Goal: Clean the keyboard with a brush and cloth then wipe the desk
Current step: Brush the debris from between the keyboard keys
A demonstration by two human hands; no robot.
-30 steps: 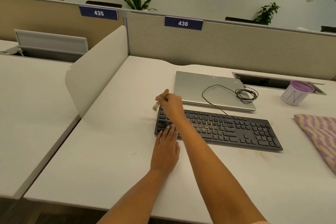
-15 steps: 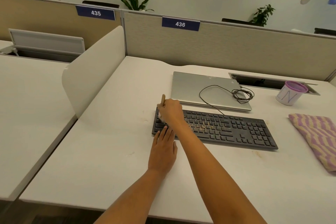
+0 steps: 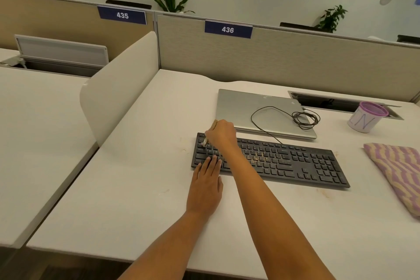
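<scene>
A black keyboard [image 3: 284, 161] lies across the middle of the white desk [image 3: 141, 179], with brownish crumbs on its middle keys. My right hand [image 3: 221, 134] grips a small wooden-handled brush [image 3: 205, 142] over the keyboard's far left corner, bristles down on the keys. My left hand [image 3: 205, 186] lies flat on the desk, its straight fingertips resting on the keyboard's near left edge. A purple and tan striped cloth [image 3: 395, 173] lies at the desk's right side, apart from both hands.
A closed silver laptop [image 3: 241, 109] sits behind the keyboard with a coiled black cable [image 3: 304, 118] on it. A white cup with a purple lid [image 3: 366, 119] stands at the back right by a cable slot [image 3: 329, 102]. A white divider [image 3: 118, 88] borders the left.
My right hand has brought the brush down from just off the keyboard's far left corner onto its left keys. My left hand stays flat at the near left edge.
</scene>
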